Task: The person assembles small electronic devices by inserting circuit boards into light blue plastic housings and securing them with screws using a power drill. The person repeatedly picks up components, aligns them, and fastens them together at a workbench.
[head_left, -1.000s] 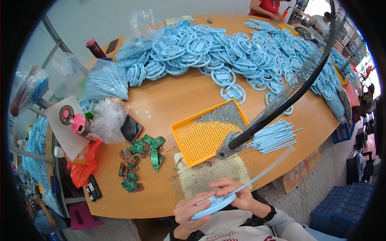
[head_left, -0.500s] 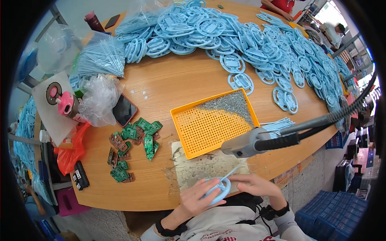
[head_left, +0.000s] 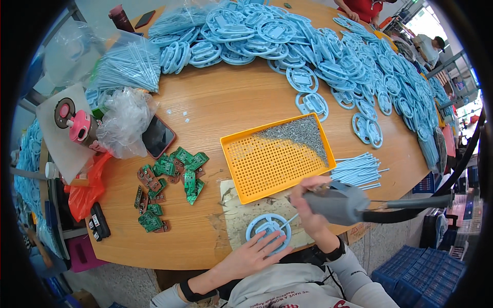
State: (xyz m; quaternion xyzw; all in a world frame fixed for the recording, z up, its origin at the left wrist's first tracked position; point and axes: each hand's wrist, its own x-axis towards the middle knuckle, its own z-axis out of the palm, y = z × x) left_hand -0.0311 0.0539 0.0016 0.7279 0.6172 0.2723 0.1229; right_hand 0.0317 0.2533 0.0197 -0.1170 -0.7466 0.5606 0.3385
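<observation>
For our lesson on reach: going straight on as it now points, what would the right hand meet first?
Probably the yellow, rectangular, perforated plastic tray, though the right hand might pass above; depth is unclear.

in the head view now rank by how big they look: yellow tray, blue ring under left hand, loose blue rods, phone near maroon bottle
1. Yellow tray
2. Blue ring under left hand and loose blue rods: too alike to rank
3. Phone near maroon bottle

A pale wall [head_left: 93, 9] stands beyond the wooden table [head_left: 205, 97].
</observation>
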